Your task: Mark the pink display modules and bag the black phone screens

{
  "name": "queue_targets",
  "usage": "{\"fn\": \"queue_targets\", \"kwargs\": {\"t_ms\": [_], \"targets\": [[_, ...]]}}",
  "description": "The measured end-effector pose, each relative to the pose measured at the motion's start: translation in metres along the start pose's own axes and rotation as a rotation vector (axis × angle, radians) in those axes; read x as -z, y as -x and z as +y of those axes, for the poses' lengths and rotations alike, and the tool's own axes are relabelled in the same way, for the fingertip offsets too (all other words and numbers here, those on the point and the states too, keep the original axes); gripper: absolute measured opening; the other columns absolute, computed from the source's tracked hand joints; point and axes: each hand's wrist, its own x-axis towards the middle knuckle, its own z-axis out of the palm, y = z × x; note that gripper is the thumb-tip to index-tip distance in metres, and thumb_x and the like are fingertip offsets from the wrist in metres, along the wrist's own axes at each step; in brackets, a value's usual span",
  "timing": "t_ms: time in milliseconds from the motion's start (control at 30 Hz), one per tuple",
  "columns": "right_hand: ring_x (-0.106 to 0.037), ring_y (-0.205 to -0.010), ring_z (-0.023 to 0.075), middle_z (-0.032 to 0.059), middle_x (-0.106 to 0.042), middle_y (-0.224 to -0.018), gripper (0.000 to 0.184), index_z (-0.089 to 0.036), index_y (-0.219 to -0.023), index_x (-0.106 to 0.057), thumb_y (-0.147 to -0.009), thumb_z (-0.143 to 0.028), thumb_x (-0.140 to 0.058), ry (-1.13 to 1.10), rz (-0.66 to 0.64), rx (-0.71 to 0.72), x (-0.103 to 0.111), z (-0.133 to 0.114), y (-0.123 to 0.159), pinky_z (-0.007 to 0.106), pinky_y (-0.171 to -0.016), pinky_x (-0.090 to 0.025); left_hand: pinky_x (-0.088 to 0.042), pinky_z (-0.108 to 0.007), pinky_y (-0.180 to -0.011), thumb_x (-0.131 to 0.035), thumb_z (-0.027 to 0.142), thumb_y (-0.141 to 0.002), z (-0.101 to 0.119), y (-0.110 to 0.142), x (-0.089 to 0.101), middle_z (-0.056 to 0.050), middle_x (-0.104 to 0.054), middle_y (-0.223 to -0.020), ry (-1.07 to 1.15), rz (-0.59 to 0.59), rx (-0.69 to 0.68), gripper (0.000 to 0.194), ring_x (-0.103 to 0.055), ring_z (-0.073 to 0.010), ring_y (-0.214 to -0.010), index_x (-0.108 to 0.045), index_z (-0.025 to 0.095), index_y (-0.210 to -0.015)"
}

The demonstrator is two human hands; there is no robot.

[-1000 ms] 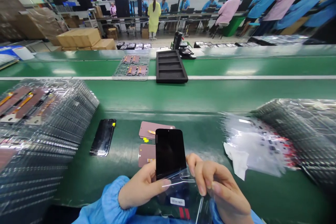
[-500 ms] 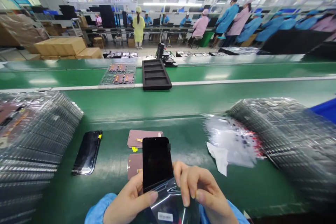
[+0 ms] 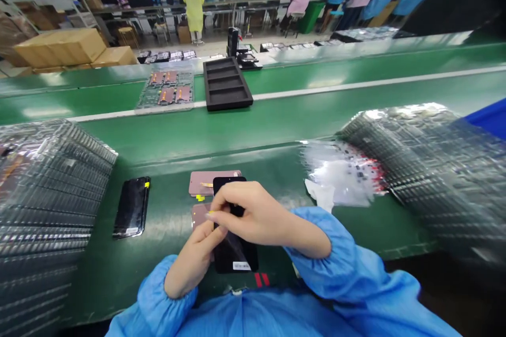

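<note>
A black phone screen (image 3: pixel 233 258) with a white barcode label at its lower end is tilted in front of me. My left hand (image 3: pixel 195 253) is closed on its left edge, with the fingers partly hidden behind it. Across the screen's upper part reaches my right hand (image 3: pixel 253 213), its thumb and index finger pinched at a small yellow tab (image 3: pixel 211 212) by the left edge. A diagonal sheen crosses the screen's lower half. Just behind lie pinkish-brown screen panels (image 3: pixel 200 181) with gold flex strips, partly covered by the screen and my hands.
Stacks of clear plastic trays (image 3: pixel 79 168) rise at left and right. More black screens (image 3: pixel 132 205) lie at left. Clear bags (image 3: pixel 343 174) and a white paper (image 3: pixel 320 195) lie at right. A black divided tray (image 3: pixel 227 84) stands beyond. Co-workers are in the background.
My right hand has moved left and up across the screen to its left edge. The clear film it was lifting now appears down against the screen. The view has tilted downward.
</note>
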Motion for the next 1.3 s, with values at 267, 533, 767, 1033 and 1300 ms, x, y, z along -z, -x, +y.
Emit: {"fn": "queue_targets", "kwargs": {"t_ms": [267,533,767,1033,1300], "targets": [[-0.059,-0.063,0.0097,-0.0027,-0.067,-0.066,0.014,-0.016,-0.071,-0.066,-0.081,-0.023,-0.072,-0.051,0.039,-0.353,-0.002,0.018,-0.022,0.021,-0.057,-0.036,-0.050,-0.033,-0.085,-0.071,0.038,-0.083,0.004,0.009,-0.009,-0.006,-0.075,-0.092,0.122,-0.004,0.121,0.034,-0.068,-0.0240,-0.091,-0.072,0.019,-0.112],[-0.057,-0.059,0.0081,-0.0042,-0.066,-0.062,0.017,-0.016,-0.067,-0.066,-0.081,-0.023,-0.072,-0.038,0.067,-0.404,0.001,0.024,-0.018,0.021,-0.056,-0.035,-0.045,-0.041,-0.103,-0.071,0.033,-0.083,0.011,0.016,-0.019,-0.009,-0.075,-0.110,0.207,0.054,0.211,0.037,-0.064,-0.0306,-0.114,-0.070,0.021,-0.118],[-0.060,-0.061,0.0091,-0.0023,-0.070,-0.066,0.016,-0.016,-0.069,-0.066,-0.082,-0.024,-0.072,-0.056,0.038,-0.417,0.005,0.024,-0.016,0.022,-0.057,-0.038,-0.045,-0.040,-0.105,-0.074,0.035,-0.080,0.013,0.018,-0.021,-0.010,-0.076,-0.107,0.214,0.088,0.228,0.039,-0.064,-0.0309,-0.114,-0.072,0.019,-0.115],[-0.060,-0.060,0.0097,-0.0018,-0.069,-0.066,0.014,-0.015,-0.071,-0.067,-0.082,-0.024,-0.072,-0.050,0.011,-0.421,0.005,0.026,-0.014,0.022,-0.056,-0.037,-0.044,-0.042,-0.104,-0.073,0.035,-0.080,0.011,0.018,-0.019,-0.009,-0.076,-0.106,0.211,0.066,0.225,0.038,-0.064,-0.0310,-0.112,-0.072,0.021,-0.116],[-0.059,-0.060,0.0093,-0.0018,-0.069,-0.066,0.015,-0.015,-0.070,-0.068,-0.082,-0.023,-0.072,-0.043,0.007,-0.444,0.006,0.026,-0.013,0.022,-0.057,-0.037,-0.048,-0.042,-0.097,-0.071,0.040,-0.082,-0.005,0.014,-0.008,-0.008,-0.074,-0.109,0.157,0.046,0.221,0.044,-0.065,-0.0306,-0.109,-0.068,0.022,-0.122]]}}
